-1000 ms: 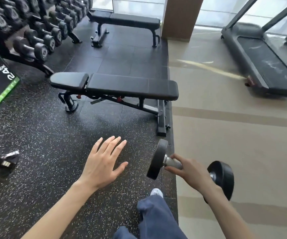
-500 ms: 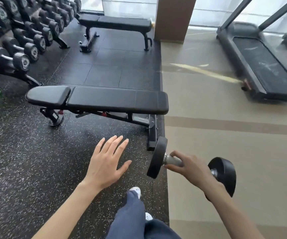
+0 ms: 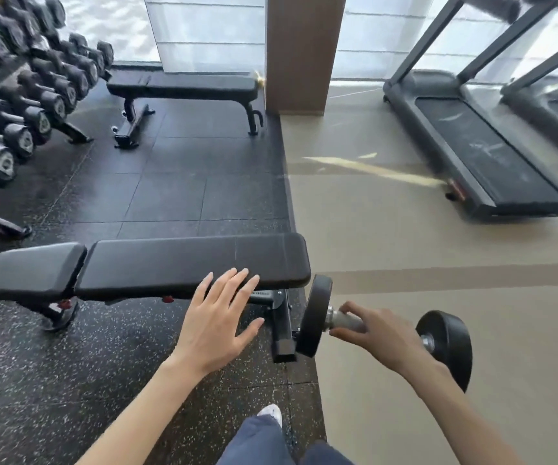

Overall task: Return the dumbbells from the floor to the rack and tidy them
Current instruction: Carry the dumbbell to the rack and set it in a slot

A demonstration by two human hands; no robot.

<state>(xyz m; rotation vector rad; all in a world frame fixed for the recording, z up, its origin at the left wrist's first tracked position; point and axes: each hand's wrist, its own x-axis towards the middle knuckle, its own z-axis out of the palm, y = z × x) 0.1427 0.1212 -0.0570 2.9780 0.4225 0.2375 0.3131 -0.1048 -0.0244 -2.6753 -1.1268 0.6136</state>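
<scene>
**One dumbbell in hand, rack at far left**

My right hand [image 3: 381,333] is curled around the metal handle of one black dumbbell [image 3: 316,317], held off the floor beside the nearer bench [image 3: 183,266] of two. My left hand [image 3: 219,317] is spread flat and grasps nothing. The rack [image 3: 19,95] at far left holds rows of dumbbells too blurred to count. Two treadmills [image 3: 482,156] stand at right.

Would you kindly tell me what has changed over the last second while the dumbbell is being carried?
The person has stepped forward: the near bench now sits lower in view, close ahead, and the rack has slid toward the left edge. Nothing was taken or let go. The right hand still grips the dumbbell by its handle; the left hand stays open, fingers spread.
</scene>
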